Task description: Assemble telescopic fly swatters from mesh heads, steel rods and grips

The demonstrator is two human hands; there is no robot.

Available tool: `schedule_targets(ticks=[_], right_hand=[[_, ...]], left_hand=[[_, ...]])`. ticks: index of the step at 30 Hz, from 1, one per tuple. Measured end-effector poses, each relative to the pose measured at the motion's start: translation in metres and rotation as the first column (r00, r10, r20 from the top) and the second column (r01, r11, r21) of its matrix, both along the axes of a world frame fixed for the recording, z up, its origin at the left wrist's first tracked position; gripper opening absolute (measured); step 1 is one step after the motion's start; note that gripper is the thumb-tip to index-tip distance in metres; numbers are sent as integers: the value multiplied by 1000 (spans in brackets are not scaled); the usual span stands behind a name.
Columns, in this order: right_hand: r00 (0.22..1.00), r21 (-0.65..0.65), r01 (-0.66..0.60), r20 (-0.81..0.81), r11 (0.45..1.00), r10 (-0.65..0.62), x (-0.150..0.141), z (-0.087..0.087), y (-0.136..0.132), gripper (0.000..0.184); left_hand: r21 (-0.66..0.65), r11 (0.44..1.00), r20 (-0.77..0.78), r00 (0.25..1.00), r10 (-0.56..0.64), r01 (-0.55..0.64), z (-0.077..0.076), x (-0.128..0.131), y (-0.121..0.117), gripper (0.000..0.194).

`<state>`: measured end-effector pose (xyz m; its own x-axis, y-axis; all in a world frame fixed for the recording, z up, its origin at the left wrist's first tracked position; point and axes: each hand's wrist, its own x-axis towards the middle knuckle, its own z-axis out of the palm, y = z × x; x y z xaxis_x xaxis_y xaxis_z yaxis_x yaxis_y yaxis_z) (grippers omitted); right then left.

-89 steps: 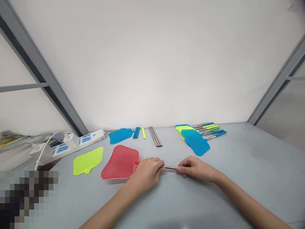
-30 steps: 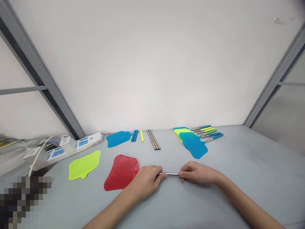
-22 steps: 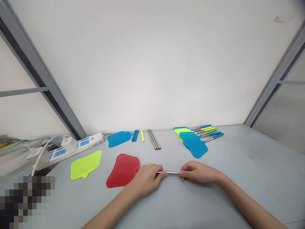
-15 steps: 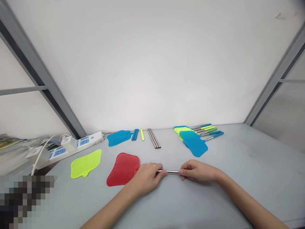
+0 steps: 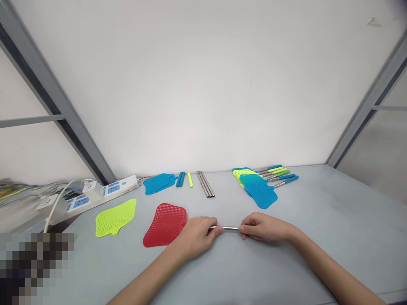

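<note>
My left hand (image 5: 199, 237) and my right hand (image 5: 263, 226) both pinch a thin steel tube (image 5: 224, 228) held level, just above the table. The tube's left end disappears inside my left fist, right beside the stem of a red mesh fly swatter head (image 5: 163, 224). Whether the tube enters that stem is hidden. My right fingertips close on the other end. Farther left lies a lime-yellow swatter head (image 5: 115, 217). A blue swatter head (image 5: 158, 183) sits at the back.
Along the back of the grey table (image 5: 318, 237) lie steel tubes (image 5: 205, 184), blue grips (image 5: 180, 179), a yellow grip (image 5: 190, 179), stacked swatter heads (image 5: 258, 190) and assembled handles (image 5: 276, 173). A white power strip (image 5: 111, 189) with plugs and a cable sits at the left.
Over the last seconds the view has tilted and shifted slightly. More of the steel tube now shows between my hands than three seconds ago, and the tube sits level. Little has changed in the last second.
</note>
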<state>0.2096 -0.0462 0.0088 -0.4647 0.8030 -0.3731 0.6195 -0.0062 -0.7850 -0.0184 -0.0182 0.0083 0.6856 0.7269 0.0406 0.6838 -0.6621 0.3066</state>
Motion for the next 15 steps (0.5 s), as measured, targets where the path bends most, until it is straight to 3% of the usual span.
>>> schedule_targets(ticks=[15], right_hand=[[1000,-27,-5,-24,1000,4,1,0,1,41]], left_hand=[[6,1000,3,1000,3,-3,-1,-1,0,38]])
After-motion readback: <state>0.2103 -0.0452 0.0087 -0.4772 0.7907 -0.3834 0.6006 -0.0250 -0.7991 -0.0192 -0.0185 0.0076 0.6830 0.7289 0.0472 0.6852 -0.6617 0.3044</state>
